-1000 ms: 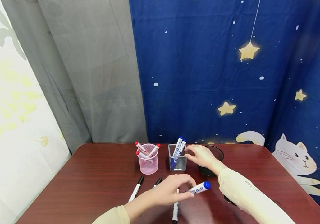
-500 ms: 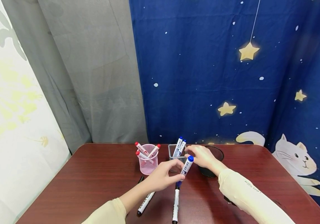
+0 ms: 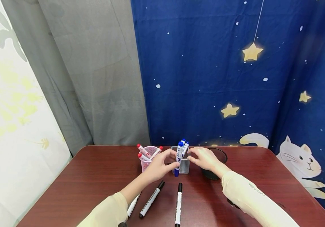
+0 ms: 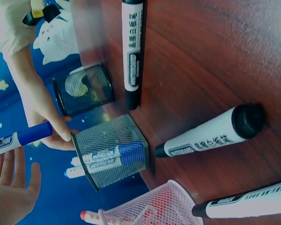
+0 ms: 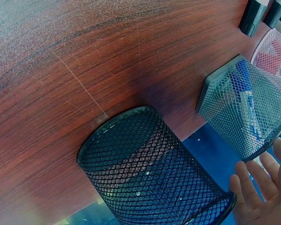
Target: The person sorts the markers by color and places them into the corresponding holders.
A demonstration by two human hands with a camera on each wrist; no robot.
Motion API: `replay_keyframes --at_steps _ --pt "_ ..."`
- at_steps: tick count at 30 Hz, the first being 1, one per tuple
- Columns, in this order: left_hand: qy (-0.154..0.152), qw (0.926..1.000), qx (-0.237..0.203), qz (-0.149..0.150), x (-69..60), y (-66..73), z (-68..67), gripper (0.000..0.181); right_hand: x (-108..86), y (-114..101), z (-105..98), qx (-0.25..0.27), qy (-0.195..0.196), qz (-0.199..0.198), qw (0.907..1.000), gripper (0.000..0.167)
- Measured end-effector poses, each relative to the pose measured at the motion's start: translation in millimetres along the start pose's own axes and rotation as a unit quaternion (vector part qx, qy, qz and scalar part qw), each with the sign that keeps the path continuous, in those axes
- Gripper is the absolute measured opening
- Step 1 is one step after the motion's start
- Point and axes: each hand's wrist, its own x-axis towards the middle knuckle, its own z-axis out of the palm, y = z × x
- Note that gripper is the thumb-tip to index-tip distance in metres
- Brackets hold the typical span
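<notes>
My left hand (image 3: 159, 167) pinches a blue-capped whiteboard marker (image 3: 179, 153), nearly upright, just in front of the square mesh pen holder (image 3: 184, 167). In the left wrist view this marker (image 4: 35, 132) is outside the holder, blue end toward its rim. Two blue markers (image 4: 110, 159) stand tilted inside the holder. My right hand (image 3: 205, 158) holds the holder's right rim with its fingertips; in the right wrist view its fingers (image 5: 264, 173) bend up to that rim. Part of the holder is hidden behind my left hand and the marker.
A pink mesh cup (image 3: 145, 164) with several red markers stands left of the holder. A round black mesh cup (image 5: 145, 173) stands to its right, partly behind my right hand. Three black-capped markers, one of them a marker (image 3: 178, 205) pointing forward, lie on the table nearer me.
My left hand has moved forward and left to the square holder, turning the blue marker from slanting to nearly upright. The right hand has stayed at the rim.
</notes>
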Motion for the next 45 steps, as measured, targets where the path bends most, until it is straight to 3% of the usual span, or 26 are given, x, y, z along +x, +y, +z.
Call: replay_keyframes --at_steps 9,20,27,31,37,42,45 --pt "0.039 0.9991 -0.009 -0.015 10.8 -14.0 -6.9 0.018 0.3 0 0 -0.007 -0.005 0.004 1.0 0.021" --pt "0.059 0.9982 0.001 -0.01 30.9 -15.6 -9.8 0.018 0.8 0 1 -0.003 -0.007 0.006 1.0 0.02" --pt "0.074 0.9968 0.024 -0.018 46.4 -46.8 -6.1 0.02 0.9 0 1 -0.005 -0.009 0.007 0.9999 0.02" --pt "0.085 0.9959 0.027 -0.015 53.4 -53.3 -4.6 0.019 0.7 -1 0 -0.009 -0.01 0.007 0.9999 0.02" --pt "0.087 0.9957 0.031 -0.012 59.7 -53.4 -4.2 0.018 -0.1 -1 0 -0.004 -0.01 0.008 0.9999 0.022" --pt "0.088 0.9959 0.018 -0.009 57.3 -35.8 -5.4 0.017 0.1 -1 0 -0.006 -0.007 0.004 1.0 0.022" --pt "0.093 0.9954 0.011 -0.021 58.9 -38.1 -4.7 0.017 0.1 0 0 -0.005 -0.006 0.003 1.0 0.022"
